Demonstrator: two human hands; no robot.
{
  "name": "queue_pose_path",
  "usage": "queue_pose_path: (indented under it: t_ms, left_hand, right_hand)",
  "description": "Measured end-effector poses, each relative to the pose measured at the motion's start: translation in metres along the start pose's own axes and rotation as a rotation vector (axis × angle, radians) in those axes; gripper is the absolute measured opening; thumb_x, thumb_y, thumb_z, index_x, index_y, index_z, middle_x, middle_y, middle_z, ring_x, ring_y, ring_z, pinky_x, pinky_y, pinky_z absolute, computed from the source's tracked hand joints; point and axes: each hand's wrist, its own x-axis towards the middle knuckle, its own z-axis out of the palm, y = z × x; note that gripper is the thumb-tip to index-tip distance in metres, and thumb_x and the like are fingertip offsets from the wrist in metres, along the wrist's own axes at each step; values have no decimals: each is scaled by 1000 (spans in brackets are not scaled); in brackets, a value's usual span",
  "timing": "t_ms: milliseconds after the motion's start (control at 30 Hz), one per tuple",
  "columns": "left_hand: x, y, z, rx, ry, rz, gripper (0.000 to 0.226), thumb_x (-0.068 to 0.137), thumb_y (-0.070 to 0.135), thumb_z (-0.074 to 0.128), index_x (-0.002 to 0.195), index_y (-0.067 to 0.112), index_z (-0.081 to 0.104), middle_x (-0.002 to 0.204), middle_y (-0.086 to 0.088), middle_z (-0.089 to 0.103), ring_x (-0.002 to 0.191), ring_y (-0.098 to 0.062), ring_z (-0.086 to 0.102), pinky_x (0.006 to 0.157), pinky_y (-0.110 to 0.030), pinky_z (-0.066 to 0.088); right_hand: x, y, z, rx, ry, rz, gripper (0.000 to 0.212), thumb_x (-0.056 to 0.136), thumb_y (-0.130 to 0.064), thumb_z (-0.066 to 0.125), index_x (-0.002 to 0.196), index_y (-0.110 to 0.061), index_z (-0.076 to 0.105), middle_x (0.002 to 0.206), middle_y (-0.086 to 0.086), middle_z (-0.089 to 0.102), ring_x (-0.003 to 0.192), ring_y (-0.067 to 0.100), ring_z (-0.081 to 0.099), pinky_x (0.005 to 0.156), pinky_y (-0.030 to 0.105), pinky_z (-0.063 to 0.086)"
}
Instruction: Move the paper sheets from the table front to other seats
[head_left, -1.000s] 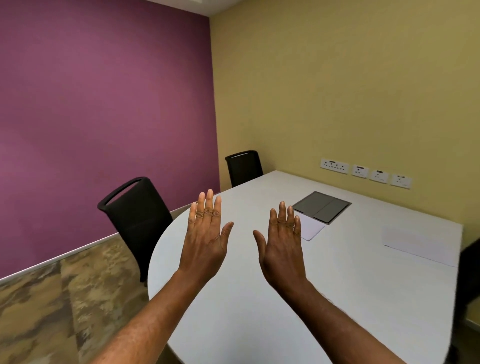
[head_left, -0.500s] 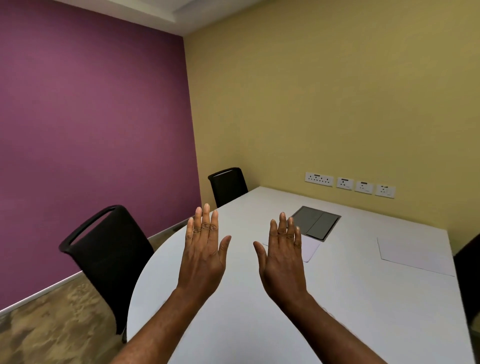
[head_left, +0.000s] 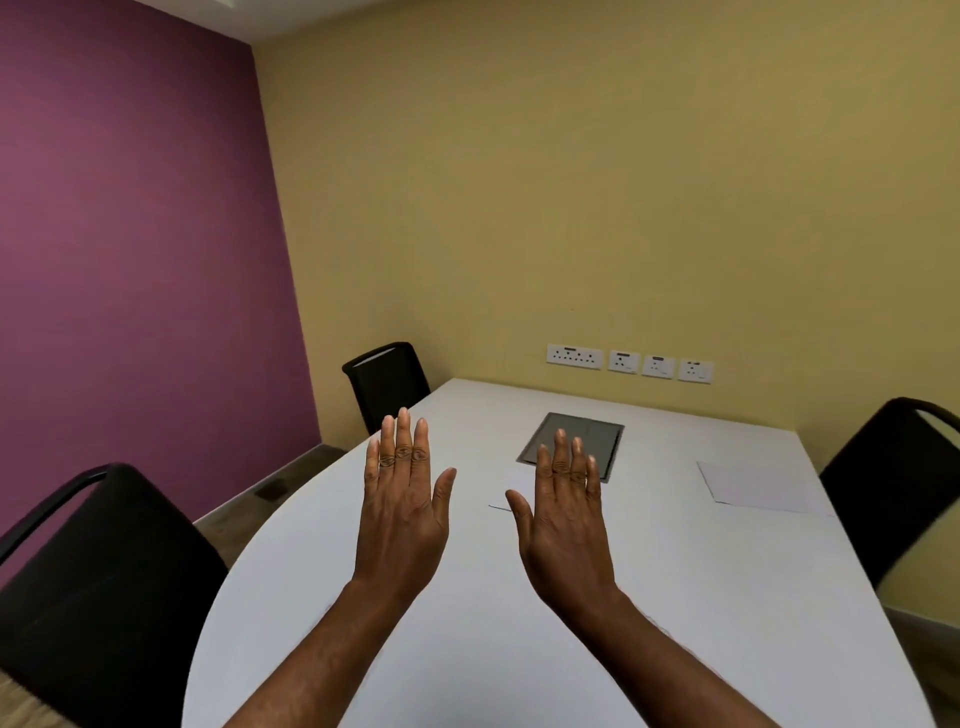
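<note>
Nearest the camera, two bare forearms reach forward over the rounded near end of the white, smooth-topped worktop (head_left: 467, 665). The left hand (head_left: 402, 519) is raised with its back to the camera, its fingers (head_left: 402, 441) straight and close together, the thumb spread to the side; it holds nothing. The right hand (head_left: 563, 530) is held the same way just beside it, the two apart, its fingers (head_left: 563, 457) extended and its thumb angled inward, also empty. Whether either hand touches the worktop cannot be told.

At the lower left, a black high-backed chair with a curved top handle (head_left: 98, 582) stands against the worktop's rounded edge.

Beyond the right hand, a white paper sheet (head_left: 511, 491) lies flat near the middle of the worktop, mostly hidden by that hand, with only a corner and an edge showing. Just past it, a dark grey rectangular hatch panel (head_left: 597, 434) is set flush into the surface. Further right, a second white paper sheet (head_left: 758, 488) lies flat near the right edge, in front of a black chair on the right side (head_left: 893, 483).

At the far left corner stands another black chair (head_left: 387, 382). Behind everything, a row of white wall sockets (head_left: 628, 361) is mounted on the mustard-yellow wall (head_left: 571, 182), which meets the plum-purple wall (head_left: 130, 234) on the left.
</note>
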Motion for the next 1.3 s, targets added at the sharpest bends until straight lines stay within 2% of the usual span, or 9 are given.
queue_pose_path:
  t_ms: [233, 367, 533, 1300]
  left_hand:
    - [27, -80, 22, -137, -57, 140, 66, 104, 42, 32, 158, 12, 11, 168, -9, 4, 156, -23, 0, 125, -49, 12]
    - [42, -102, 31, -190, -70, 175, 66, 104, 41, 32, 158, 11, 11, 168, -9, 5, 156, -24, 1, 125, -49, 13]
    - [53, -110, 49, -230, -110, 195, 65, 105, 44, 28, 158, 12, 9, 168, -10, 3, 156, -24, 0, 124, -51, 16]
    - [83, -99, 237, -246, -301, 194, 64, 104, 43, 27, 158, 12, 12, 168, -8, 4, 156, -21, -1, 125, -45, 10]
  right_hand:
    - [12, -64, 31, -102, 12, 159, 67, 106, -48, 24, 157, -6, 14, 167, 12, -5, 154, 27, -8, 122, 47, 6]
    - [18, -86, 40, -169, 9, 192, 67, 106, -50, 20, 158, -9, 9, 167, 12, -7, 154, 26, -11, 122, 45, 2]
    - [29, -87, 51, -210, 9, 221, 67, 106, -47, 24, 157, -7, 9, 167, 13, -5, 154, 26, -10, 123, 46, 4]
    - [66, 46, 187, -159, -135, 313, 61, 106, -43, 26, 157, -9, 19, 167, 12, 1, 154, 26, -6, 123, 49, 7]
